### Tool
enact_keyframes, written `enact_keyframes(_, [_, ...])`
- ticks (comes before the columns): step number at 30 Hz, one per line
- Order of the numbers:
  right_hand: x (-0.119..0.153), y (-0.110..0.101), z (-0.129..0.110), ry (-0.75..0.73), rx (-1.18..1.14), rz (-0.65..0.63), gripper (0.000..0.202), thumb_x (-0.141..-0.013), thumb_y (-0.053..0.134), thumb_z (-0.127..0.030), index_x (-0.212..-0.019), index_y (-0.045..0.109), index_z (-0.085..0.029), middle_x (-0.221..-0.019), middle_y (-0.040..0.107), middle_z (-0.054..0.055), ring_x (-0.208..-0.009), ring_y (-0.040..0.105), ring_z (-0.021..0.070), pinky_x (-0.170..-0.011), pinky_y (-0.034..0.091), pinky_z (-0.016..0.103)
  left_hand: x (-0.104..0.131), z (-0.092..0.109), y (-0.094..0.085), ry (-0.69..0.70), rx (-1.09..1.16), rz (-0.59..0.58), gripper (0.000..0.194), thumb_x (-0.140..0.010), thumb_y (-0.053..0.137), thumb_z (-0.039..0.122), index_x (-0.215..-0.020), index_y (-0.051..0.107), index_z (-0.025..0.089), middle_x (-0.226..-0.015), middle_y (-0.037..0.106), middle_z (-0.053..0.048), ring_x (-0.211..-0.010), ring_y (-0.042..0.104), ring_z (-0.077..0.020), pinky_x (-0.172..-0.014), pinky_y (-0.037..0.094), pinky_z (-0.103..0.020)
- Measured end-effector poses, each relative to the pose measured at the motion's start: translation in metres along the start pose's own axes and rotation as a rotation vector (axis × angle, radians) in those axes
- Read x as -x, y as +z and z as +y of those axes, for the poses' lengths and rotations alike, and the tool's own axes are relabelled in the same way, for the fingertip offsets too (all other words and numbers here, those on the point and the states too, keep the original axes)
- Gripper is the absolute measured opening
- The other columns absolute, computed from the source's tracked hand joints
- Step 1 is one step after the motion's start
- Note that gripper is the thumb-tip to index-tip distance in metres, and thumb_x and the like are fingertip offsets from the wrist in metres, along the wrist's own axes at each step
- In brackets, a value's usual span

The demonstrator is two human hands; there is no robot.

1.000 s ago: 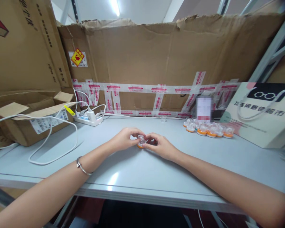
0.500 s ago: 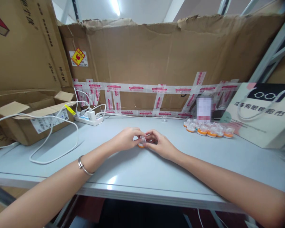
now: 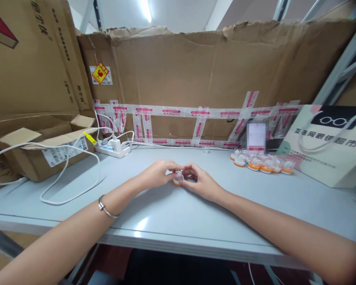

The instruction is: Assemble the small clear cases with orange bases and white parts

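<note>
Between both hands, at the middle of the table, is a small clear plastic case with an orange base [image 3: 178, 181], standing on or just above the tabletop. The fingers of my left hand [image 3: 160, 173] are closed around its left side and top. From the right, my right hand [image 3: 201, 183] pinches the same case with thumb and fingers. Fingers cover part of it, so its details are hard to make out. A cluster of similar clear cases [image 3: 266, 166], mostly with orange bases, stands farther right on the table.
A small clear piece [image 3: 206, 150] lies near the back. On the left are a white power strip [image 3: 114, 149], a looping white cable [image 3: 98, 168] and an open cardboard box [image 3: 26, 158]. A paper bag [image 3: 320, 158] stands at right; a large cardboard panel [image 3: 178, 71] closes off the back.
My hands keep their hold on the small case with hardly any movement. The camera view has shifted slightly.
</note>
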State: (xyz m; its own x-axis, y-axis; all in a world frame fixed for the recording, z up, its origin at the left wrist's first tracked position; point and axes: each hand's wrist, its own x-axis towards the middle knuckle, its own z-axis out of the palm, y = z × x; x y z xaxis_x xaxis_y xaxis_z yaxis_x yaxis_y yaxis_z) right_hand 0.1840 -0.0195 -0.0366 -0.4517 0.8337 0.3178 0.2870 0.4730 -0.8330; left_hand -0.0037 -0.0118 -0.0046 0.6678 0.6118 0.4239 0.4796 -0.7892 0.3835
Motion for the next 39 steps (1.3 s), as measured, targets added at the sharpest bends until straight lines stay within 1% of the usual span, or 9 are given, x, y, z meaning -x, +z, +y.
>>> enact_keyframes(4, [0.001,0.000,-0.003,0.010,-0.009,-0.031,0.039,-0.071,0.061,-0.035,-0.103,0.044,-0.021,-0.094,0.064,0.004,-0.087,0.060,0.0149,-0.081,0.044,0.033,-0.001,-0.002,0.003,-0.014,0.051,0.015,0.021,-0.080,0.053,0.021,-0.098,0.064,0.022,-0.085,0.066,-0.001,-0.075,0.058,-0.0121,-0.070,0.042,-0.023])
enact_keyframes(8, [0.001,-0.001,-0.001,0.007,-0.008,-0.026,0.041,-0.071,0.062,-0.035,-0.105,0.044,-0.020,-0.089,0.064,0.003,-0.084,0.060,0.0148,-0.079,0.045,0.033,-0.001,-0.006,0.005,-0.044,0.108,0.026,0.029,-0.076,0.059,0.026,-0.104,0.062,0.019,-0.092,0.067,-0.004,-0.083,0.058,-0.0146,-0.076,0.043,-0.026])
enact_keyframes(13, [0.000,-0.003,0.004,0.010,0.020,-0.018,0.044,-0.070,0.064,-0.034,-0.107,0.043,-0.020,-0.092,0.064,0.004,-0.086,0.060,0.0156,-0.080,0.046,0.034,0.000,-0.005,0.003,-0.100,0.152,-0.033,0.034,-0.072,0.061,0.027,-0.105,0.061,0.016,-0.094,0.066,-0.005,-0.085,0.058,-0.0150,-0.077,0.043,-0.025])
enact_keyframes(16, [0.000,-0.004,0.006,0.011,0.037,-0.019,0.045,-0.070,0.064,-0.035,-0.107,0.042,-0.021,-0.094,0.064,0.004,-0.087,0.060,0.0161,-0.081,0.046,0.035,0.000,-0.004,0.001,-0.091,0.199,-0.082,0.033,-0.072,0.061,0.029,-0.102,0.061,0.015,-0.094,0.066,-0.005,-0.084,0.058,-0.0142,-0.077,0.043,-0.023])
enact_keyframes(19, [0.000,-0.005,0.007,-0.008,0.066,-0.039,0.047,-0.069,0.065,-0.030,-0.108,0.042,-0.021,-0.096,0.065,0.004,-0.090,0.060,0.0165,-0.084,0.044,0.036,0.001,-0.005,0.001,-0.092,0.213,-0.100,0.033,-0.072,0.061,0.030,-0.101,0.061,0.015,-0.095,0.065,-0.005,-0.083,0.058,-0.0143,-0.076,0.043,-0.023])
enact_keyframes(22, [0.000,-0.005,0.008,-0.031,0.089,-0.050,0.046,-0.069,0.064,-0.025,-0.109,0.042,-0.021,-0.098,0.064,0.004,-0.093,0.059,0.0170,-0.087,0.043,0.037,0.001,-0.005,0.003,-0.115,0.216,-0.095,0.031,-0.072,0.062,0.029,-0.100,0.062,0.015,-0.093,0.065,-0.005,-0.082,0.058,-0.0143,-0.075,0.043,-0.023])
enact_keyframes(31, [0.000,-0.003,0.008,-0.050,0.098,-0.032,0.040,-0.070,0.062,-0.024,-0.104,0.042,-0.020,-0.098,0.064,0.006,-0.093,0.059,0.0169,-0.085,0.044,0.036,-0.001,-0.008,0.011,-0.178,0.259,-0.067,0.033,-0.070,0.063,0.030,-0.099,0.060,0.014,-0.090,0.064,-0.004,-0.081,0.057,-0.0140,-0.075,0.043,-0.023])
enact_keyframes(36, [0.001,-0.002,0.007,-0.038,0.094,-0.037,0.039,-0.069,0.062,-0.025,-0.103,0.042,-0.020,-0.098,0.063,0.006,-0.092,0.059,0.0165,-0.085,0.044,0.036,0.000,-0.010,0.012,-0.163,0.261,-0.053,0.028,-0.070,0.063,0.027,-0.095,0.059,0.015,-0.089,0.063,-0.004,-0.082,0.057,-0.0145,-0.077,0.044,-0.025])
enact_keyframes(39, [0.000,-0.003,0.007,-0.024,0.060,-0.067,0.045,-0.068,0.064,-0.027,-0.106,0.041,-0.020,-0.099,0.062,0.006,-0.093,0.059,0.0165,-0.086,0.043,0.036,0.001,-0.010,0.012,-0.148,0.265,-0.042,0.028,-0.069,0.062,0.027,-0.095,0.058,0.015,-0.090,0.063,-0.004,-0.083,0.057,-0.0144,-0.077,0.044,-0.026])
